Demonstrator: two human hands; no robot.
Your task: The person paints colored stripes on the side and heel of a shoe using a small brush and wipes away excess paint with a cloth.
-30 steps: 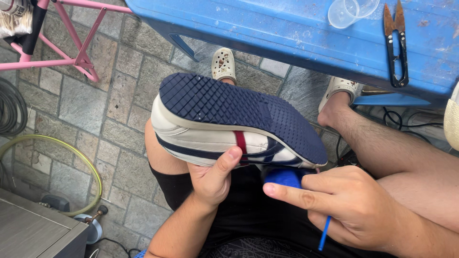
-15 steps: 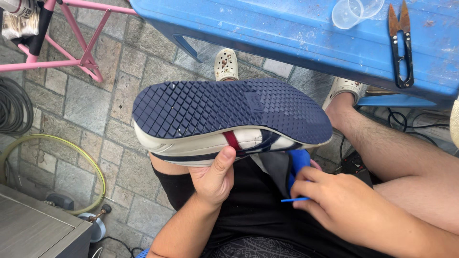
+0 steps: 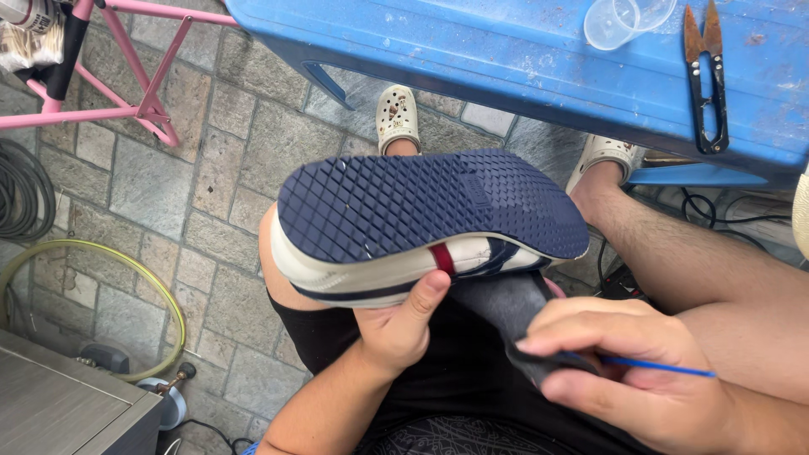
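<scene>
Stone-paved floor (image 3: 211, 168), blue worktop (image 3: 506, 50) ahead carrying snips (image 3: 706, 76) and clear cup (image 3: 615, 21). We note left hand (image 3: 396, 329) grasping shoe (image 3: 421, 223) over lap, navy sole up, thumb on white sidewall. Right hand (image 3: 640, 379) clenched on blue-handled brush (image 3: 649, 364) just beside heel.

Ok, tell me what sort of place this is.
Probably an outdoor shoe-repair or cleaning spot. The floor is stone paving, a worn blue table carries thread snips, and the left hand holds a sneaker sole-up while the right hand grips a thin blue tool.
</scene>
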